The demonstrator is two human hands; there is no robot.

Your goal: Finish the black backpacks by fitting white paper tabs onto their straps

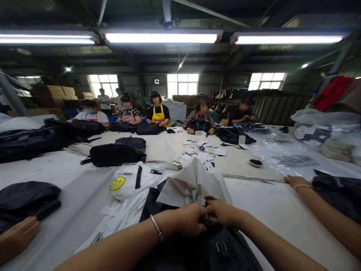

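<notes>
A black bag [180,248] with a small metal buckle fills the space just in front of me. A large pale grey sheet [194,184], paper-like and creased, stands up out of it in gathered folds. At the lower end of those folds my left hand [190,220], with a silver bracelet at the wrist, is closed. My right hand [221,212] meets it there, fingers curled in a pinch. Both seem to grip the sheet near the bag's edge; the fingertips are partly hidden, so whether they also hold bag fabric cannot be told.
Left of the bag lie white plastic bags [129,184] with a yellow smiley. Beyond are black bags [113,154], scattered white cards [201,150] and a small bowl [255,163]. Co-workers' hands [21,233] reach in at both sides; several people sit across the table.
</notes>
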